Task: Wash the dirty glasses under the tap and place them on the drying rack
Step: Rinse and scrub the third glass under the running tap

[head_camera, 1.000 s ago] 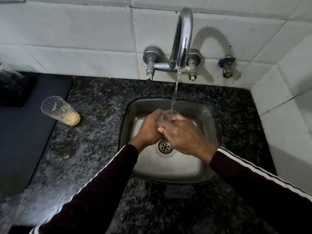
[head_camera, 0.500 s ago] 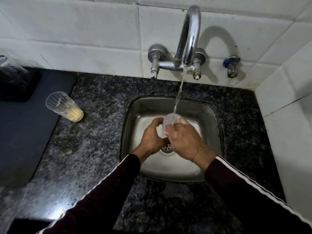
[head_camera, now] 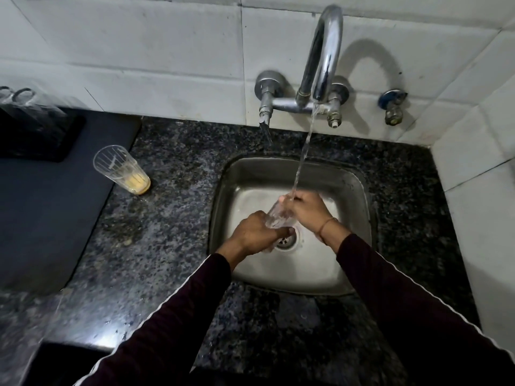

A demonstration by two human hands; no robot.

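A clear glass (head_camera: 278, 215) is held tilted over the steel sink (head_camera: 354, 179), under the stream from the chrome tap (head_camera: 324, 51). My left hand (head_camera: 255, 234) grips its lower end near the drain. My right hand (head_camera: 306, 208) wraps around its upper end, and the water falls onto those fingers and the rim. A second glass (head_camera: 121, 169) with yellowish residue at its bottom stands upright on the dark granite counter (head_camera: 167, 232), left of the sink.
A dark mat (head_camera: 41, 218) covers the counter at the left, with a black holder (head_camera: 33, 129) and clear items at its back. A small blue-handled valve (head_camera: 393, 107) sits on the white tiled wall, right of the tap. A tiled side wall closes the right.
The glass has tipped from nearly upright to slanted. My left hand slid down to its base and my right hand moved up to the rim. The camera view shifted slightly.
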